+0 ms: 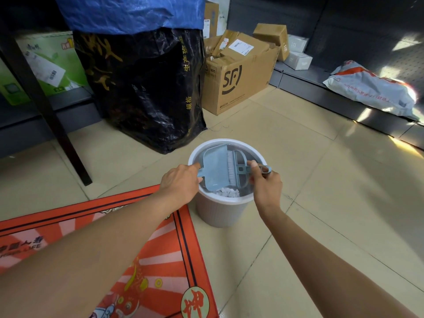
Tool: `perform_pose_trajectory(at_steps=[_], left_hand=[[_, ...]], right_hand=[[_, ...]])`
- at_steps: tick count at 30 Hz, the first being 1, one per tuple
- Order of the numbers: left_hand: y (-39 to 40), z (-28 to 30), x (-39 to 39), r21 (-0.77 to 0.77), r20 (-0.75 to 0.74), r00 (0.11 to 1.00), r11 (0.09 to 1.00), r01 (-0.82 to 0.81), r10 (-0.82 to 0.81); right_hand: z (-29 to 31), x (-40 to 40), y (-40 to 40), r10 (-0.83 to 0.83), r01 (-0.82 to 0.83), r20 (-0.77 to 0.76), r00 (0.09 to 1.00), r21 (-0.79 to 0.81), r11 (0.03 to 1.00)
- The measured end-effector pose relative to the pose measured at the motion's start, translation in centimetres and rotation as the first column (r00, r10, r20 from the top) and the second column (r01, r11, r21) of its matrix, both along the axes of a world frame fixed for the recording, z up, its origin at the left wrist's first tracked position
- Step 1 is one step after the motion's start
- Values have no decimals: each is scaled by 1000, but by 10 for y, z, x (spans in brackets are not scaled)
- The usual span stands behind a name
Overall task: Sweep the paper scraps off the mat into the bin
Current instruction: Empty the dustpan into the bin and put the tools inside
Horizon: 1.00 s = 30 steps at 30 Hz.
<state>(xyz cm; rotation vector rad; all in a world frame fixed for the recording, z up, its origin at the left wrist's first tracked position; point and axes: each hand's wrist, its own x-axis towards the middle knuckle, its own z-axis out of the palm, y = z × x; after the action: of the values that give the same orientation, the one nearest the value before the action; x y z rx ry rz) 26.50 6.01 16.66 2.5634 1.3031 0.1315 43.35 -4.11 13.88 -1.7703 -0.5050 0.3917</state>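
A grey bin point(220, 211) with a white rim stands on the tiled floor just right of the red mat point(160, 260). My left hand point(180, 182) grips the handle of a light blue dustpan point(214, 169), tilted over the bin's mouth. In my right hand point(265, 185) is the handle of a small blue brush point(236, 169), its white bristles lying against the dustpan. White paper scraps point(227, 192) lie inside the bin below the pan. The part of the mat in view shows no scraps.
A large black sack point(142, 88) under blue plastic stands behind the bin. An open cardboard box point(236, 86) sits to its right. A dark table leg point(57, 125) rises at left. Low grey shelving point(321, 90) with parcels runs along the right.
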Motion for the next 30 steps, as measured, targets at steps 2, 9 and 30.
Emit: perform_pose_trajectory(at_steps=[2,9,30], left_hand=[[1,-2,-1,-4,-6,1000,1000,-9,9],[3,-6,0,-3,-18,1000,1000,-10,10],[3,-26,-4,-279,157,977,956,-97,145]], right_hand=[[2,4,-1,10,-10,6,1000,17,1000],[2,20,-3,-78,78,-10,997,52,996],[-25,-47,-13,508,-395,514,691,-320,861]])
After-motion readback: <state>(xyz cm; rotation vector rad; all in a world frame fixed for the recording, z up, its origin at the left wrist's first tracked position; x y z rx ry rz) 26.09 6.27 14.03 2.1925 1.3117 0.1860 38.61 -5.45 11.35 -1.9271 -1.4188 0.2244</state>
